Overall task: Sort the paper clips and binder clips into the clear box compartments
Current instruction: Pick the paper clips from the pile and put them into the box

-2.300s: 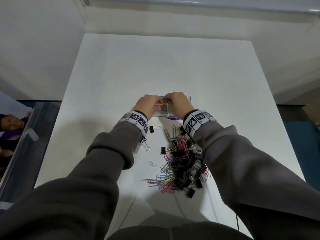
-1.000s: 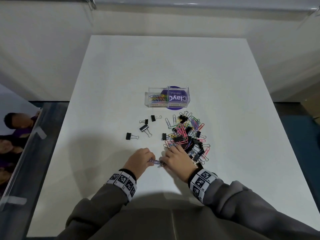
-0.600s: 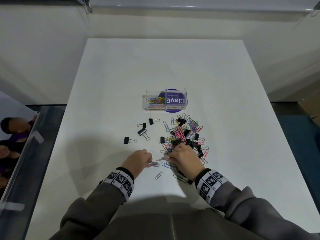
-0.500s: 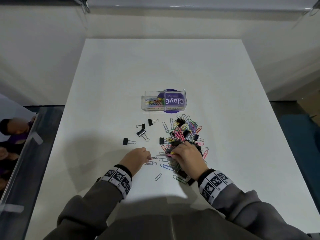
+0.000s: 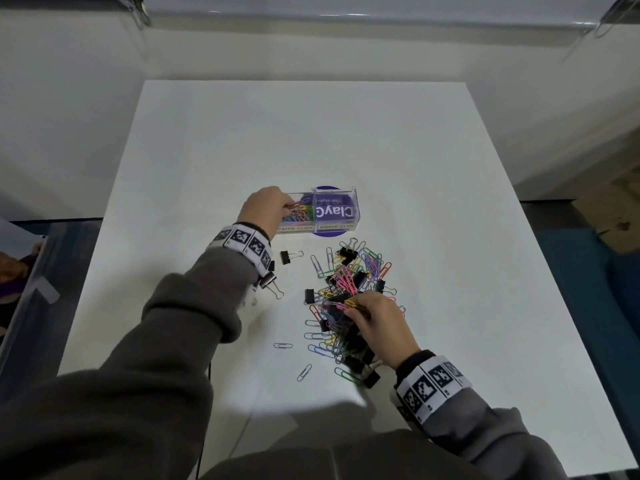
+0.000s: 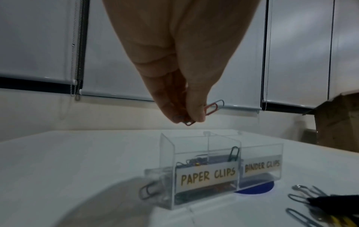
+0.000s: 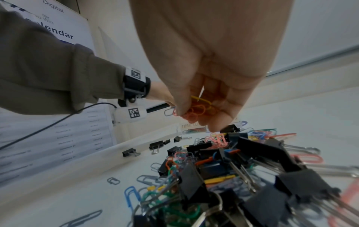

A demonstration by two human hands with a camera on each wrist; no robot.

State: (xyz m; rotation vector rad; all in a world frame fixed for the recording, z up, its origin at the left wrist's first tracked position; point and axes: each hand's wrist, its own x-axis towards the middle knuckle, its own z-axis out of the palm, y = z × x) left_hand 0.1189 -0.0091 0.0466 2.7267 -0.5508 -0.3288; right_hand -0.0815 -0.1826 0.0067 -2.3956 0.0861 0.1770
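Above the PAPER CLIPS compartment (image 6: 205, 176), left hand (image 6: 180, 86) pinches paper clips (image 6: 210, 108), release next; right hand (image 7: 204, 95) grips more paper clips (image 7: 198, 112).

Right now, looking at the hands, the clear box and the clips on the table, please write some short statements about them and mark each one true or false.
1. The left hand holds paper clips above the clear box. True.
2. The compartment labelled BINDER CLIPS is full of black clips. False: none show in it.
3. The right hand pinches coloured paper clips over the pile. True.
4. All binder clips lie inside the pile. False: a few lie apart, to its left.
5. The box stands at the table's near edge. False: it stands beyond the pile.
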